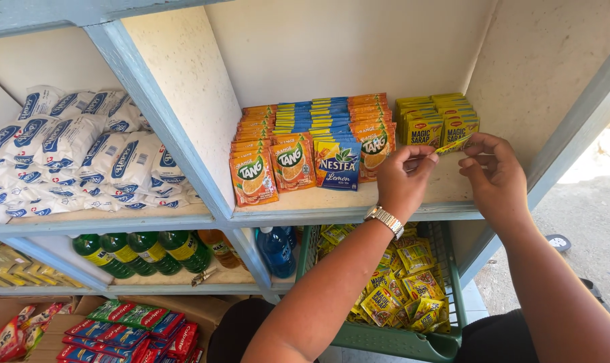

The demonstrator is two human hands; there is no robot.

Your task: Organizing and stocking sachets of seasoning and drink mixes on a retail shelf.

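Head view:
Left hand [402,178]: raised over shelf edge, thumb + forefinger pinched shut on near end of a small yellow sachet [451,145]; metal wristwatch [385,220] on the wrist.
Right hand [494,171]: fingertips closed on the other end of same sachet, rest of fingers curled in.
Sachet: held flat-ish betw. both hands, just above shelf board [446,188], clear of it; touches both pinches.
Behind the grip: rows of yellow seasoning packets [436,117] standing upright at back of the compartment, just beyond the sachet.
Left of the grip: orange drink-powder packs [254,176] in rows, one blue-and-yellow iced-tea pack [337,165] betw. them, near the left hand.
Below the grip: green plastic basket [399,339] w/ loose yellow sachets inside, under the forearms.
Far left of the grip: white-and-blue bags [83,151] piled in next compartment; green bottles [140,252] lying one shelf down; blue bottle [276,249] upright beside the basket.
Bottom left: red packs [127,333] in a cardboard box, well apart from both hands.
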